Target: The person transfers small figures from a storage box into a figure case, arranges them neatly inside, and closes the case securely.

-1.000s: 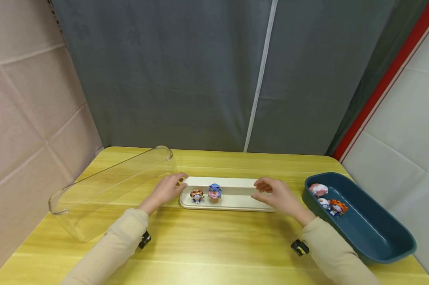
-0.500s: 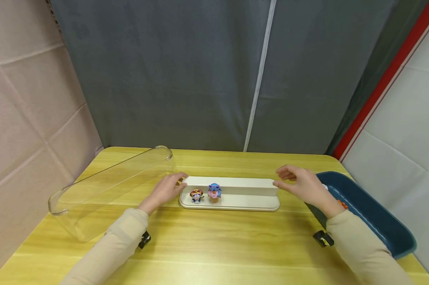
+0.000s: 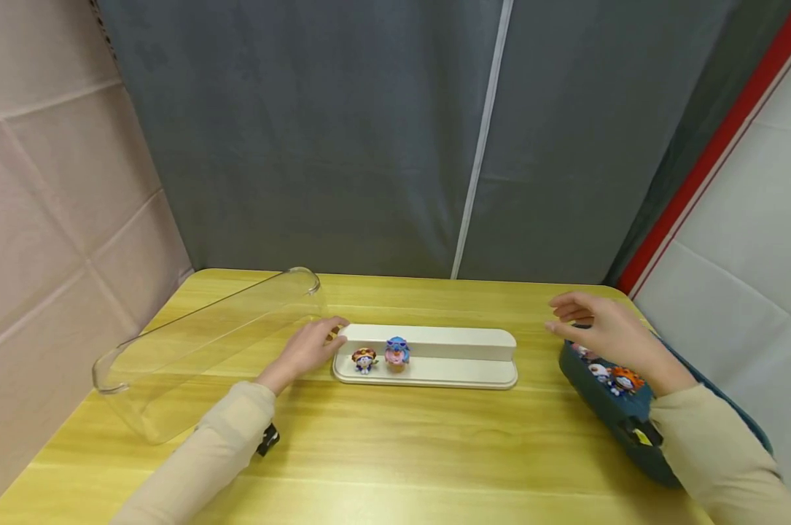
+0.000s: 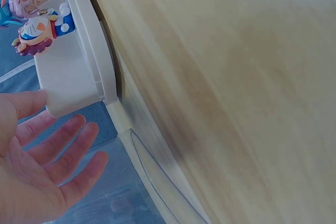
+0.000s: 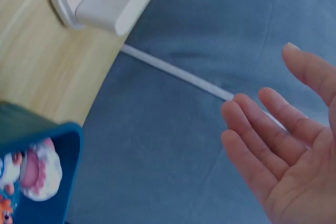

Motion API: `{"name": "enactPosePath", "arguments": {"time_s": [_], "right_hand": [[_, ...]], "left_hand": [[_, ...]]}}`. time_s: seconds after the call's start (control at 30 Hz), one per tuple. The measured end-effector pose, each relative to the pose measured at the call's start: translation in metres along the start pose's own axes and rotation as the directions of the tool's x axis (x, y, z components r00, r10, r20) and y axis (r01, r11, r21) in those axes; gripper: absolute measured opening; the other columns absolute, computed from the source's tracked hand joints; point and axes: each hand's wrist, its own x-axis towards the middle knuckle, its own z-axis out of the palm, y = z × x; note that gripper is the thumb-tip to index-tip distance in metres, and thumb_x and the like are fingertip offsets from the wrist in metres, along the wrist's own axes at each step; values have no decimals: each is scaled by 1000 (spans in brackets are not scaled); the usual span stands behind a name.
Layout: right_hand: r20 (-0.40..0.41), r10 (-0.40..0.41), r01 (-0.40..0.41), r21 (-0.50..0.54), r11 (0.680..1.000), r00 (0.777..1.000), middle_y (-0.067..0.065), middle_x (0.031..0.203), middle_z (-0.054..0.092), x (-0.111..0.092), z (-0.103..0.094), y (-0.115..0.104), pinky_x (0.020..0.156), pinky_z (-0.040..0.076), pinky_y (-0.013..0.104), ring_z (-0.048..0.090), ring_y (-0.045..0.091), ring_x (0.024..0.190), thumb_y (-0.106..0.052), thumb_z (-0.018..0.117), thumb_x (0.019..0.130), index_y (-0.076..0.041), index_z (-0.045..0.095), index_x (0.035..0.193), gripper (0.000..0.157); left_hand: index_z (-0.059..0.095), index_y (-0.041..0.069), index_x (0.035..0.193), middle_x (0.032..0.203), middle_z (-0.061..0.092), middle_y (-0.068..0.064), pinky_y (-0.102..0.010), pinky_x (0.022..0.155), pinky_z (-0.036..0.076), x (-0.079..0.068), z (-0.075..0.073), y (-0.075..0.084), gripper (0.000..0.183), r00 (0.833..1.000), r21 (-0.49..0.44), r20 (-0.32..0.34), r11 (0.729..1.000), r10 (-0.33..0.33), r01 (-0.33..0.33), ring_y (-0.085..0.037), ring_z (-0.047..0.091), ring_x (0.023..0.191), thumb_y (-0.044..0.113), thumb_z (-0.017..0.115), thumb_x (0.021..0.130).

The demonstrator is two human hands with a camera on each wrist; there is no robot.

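My left hand point(image 3: 310, 351) is at the left end of a white two-step display stand point(image 3: 447, 372), its thumb tip touching the corner of the raised step while the other fingers are spread loosely. Two small toy figures stand on the lower step: one with a red and yellow hat point(image 3: 364, 360), and beside it a blue-topped figure point(image 3: 397, 354) on an ice cream cone. In the air over the far end of a dark teal tub point(image 3: 595, 408), my right hand point(image 3: 608, 332) holds nothing, fingers loosely bent. Below it an orange-haired figure point(image 3: 626, 380) and a white-headed figure point(image 3: 599, 372) lie inside the tub.
A clear plastic cover point(image 3: 205, 350) lies at an angle on the left of the wooden table point(image 3: 395, 452). A pink and white toy point(image 5: 42, 171) is also in the tub. A grey curtain point(image 3: 316, 146) hangs behind the table, with pale walls on both sides.
My right hand has moved right, away from the stand's right end and over the tub. The left hand and the two figures on the stand have stayed in place.
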Motion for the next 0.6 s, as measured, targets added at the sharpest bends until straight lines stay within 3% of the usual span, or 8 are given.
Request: {"name": "enactPosePath", "arguments": {"time_s": [0.1,0.17,0.33,0.6], "right_hand": [[-15,-32,32,1,999,999,11,99,58,-3,-6,5,76,47,39,56,24,87,-30,60,84,-2,53,112,41],[-21,-57,57,-3,998,998,10,98,58,-5,-10,9,75,47,29,56,19,86,-26,61,84,-2,53,112,37],[-27,-100,100,-7,995,995,10,100,57,-11,-18,20,72,41,10,52,3,84,-19,62,84,-3,52,114,35],[-31,-114,114,-7,993,993,10,98,59,-17,-26,46,71,41,8,52,-3,83,-11,63,82,-2,54,114,34]], "left_hand": [[55,9,116,105,59,-9,-39,75,46,0,0,0,29,1000,2,1,1000,0,0,-23,57,90,21,54,89],[55,9,116,105,59,-9,-39,75,46,0,0,0,29,1000,3,1,1000,0,0,-23,57,90,21,54,89],[55,9,116,104,59,-9,-39,75,46,0,0,0,29,1000,5,2,1000,5,-5,-23,56,90,22,53,89],[55,9,116,104,59,-9,-39,75,46,0,0,0,29,1000,7,0,1000,14,-14,-23,56,90,21,54,89]]}}
